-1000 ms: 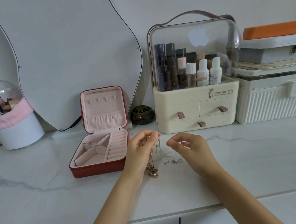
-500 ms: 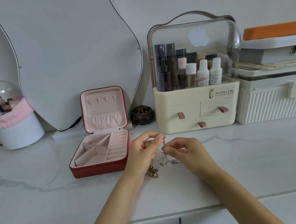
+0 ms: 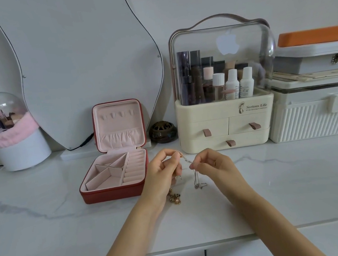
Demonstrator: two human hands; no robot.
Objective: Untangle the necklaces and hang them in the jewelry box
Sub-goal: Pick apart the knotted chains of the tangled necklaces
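Broadly, the marble counter [image 3: 47,219] gives the most room: a wide bare stretch runs in front of and to the right of the hands, and its front edge lies near the forearms, so any chain that slips should be kept well back from that drop. Behind stand the tall curved mirror [image 3: 81,59], the cream makeup cabinet [image 3: 223,125] just beyond the hands, and a white ribbed case [image 3: 317,117] to its right, so pulling the chains backward or upward-back offers little clearance. The red jewelry box [image 3: 114,173] sits open just left of the hands, lid upright, with four small hooks [image 3: 117,114] in a row near the top of the lid, none carrying a chain yet. The left hand [image 3: 161,176] has its fingers curled, pinching the necklaces [image 3: 186,161] near the top, and the right hand [image 3: 213,165] pinches the same strand close beside it, fingertips nearly meeting. From that pinch a silver chain [image 3: 197,180] hangs to the counter, and a gold cluster [image 3: 174,198] rests on the marble under the left wrist. The step in hand looks like easing the two apart, and it would go best by loosening the knot with small sideways teasing rather than a hard tug, which I judge would tighten it. Letting the gold end lie slack on the counter should help, and spreading rightward uses the open room.
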